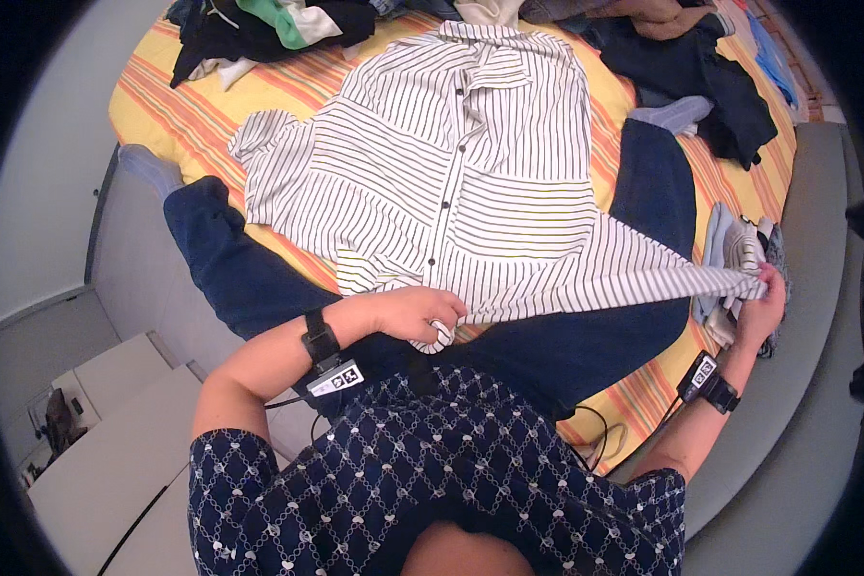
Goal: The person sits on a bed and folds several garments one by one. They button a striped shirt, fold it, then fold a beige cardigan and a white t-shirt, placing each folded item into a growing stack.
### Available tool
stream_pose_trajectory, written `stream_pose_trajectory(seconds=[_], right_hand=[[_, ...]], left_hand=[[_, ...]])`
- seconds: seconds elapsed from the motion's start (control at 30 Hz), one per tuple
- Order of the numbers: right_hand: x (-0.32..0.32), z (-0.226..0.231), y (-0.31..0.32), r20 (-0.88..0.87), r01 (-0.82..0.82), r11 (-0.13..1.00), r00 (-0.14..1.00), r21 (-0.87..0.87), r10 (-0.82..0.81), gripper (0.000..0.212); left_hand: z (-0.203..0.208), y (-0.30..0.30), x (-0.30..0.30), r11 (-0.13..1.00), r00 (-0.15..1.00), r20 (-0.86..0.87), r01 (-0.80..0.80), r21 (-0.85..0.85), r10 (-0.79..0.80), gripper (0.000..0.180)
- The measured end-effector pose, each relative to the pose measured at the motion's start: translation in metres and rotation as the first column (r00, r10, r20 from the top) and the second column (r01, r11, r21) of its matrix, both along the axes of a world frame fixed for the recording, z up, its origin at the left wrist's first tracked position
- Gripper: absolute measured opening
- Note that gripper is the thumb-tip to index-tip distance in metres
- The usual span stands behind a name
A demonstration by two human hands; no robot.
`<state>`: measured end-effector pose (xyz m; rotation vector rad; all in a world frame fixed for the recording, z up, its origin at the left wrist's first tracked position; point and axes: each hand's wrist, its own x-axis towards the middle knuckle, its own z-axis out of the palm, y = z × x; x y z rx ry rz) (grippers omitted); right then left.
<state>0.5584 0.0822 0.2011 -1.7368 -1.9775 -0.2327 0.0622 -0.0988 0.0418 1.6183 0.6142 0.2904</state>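
Note:
A white button-up shirt (523, 216) with thin dark stripes lies spread out before me, its collar at the far end and its dark buttons running down the front. My left hand (420, 315) is closed on the shirt's near edge, where a bit of bunched cloth pokes out below the fingers. Out to the right, my right hand (763, 305) grips a corner of the same shirt and pulls that part into a long taut strip. The shirt's left side lies rumpled, with one sleeve folded about it.
The shirt lies on a bed with a yellow and orange striped cover (187, 106). Dark clothes (710, 86) are heaped at the far right, more clothes (278, 34) at the far left. A folded clothes stack (715, 259) sits by my right hand. My legs (245, 254) frame the shirt.

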Motion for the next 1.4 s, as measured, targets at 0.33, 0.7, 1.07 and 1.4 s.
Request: stream_pose_trajectory(seconds=[0.33,0.7,1.07,1.4], right_hand=[[-0.008,-0.001,0.005,0.155,0.129,0.978,0.983,-0.164,-0.103,0.016],[-0.159,-0.032,0.175,0.222,-0.386,0.844,0.846,-0.373,0.485,0.022],[-0.323,-0.138,0.256,0.175,-0.403,0.787,0.83,-0.468,0.529,0.039],[-0.318,-0.166,0.297,0.119,-0.019,0.842,0.988,-0.539,0.099,0.019]], left_hand=[[-0.023,-0.002,0.042,0.934,0.959,-0.145,0.192,-0.301,-0.244,0.044],[0.01,0.184,-0.113,0.704,0.637,-0.299,-0.642,0.304,0.71,0.023],[-0.03,0.299,-0.15,0.543,0.279,-0.467,-0.379,0.75,0.839,0.037],[-0.031,0.349,-0.174,0.321,0.005,-0.425,-0.664,0.675,0.905,0.027]])
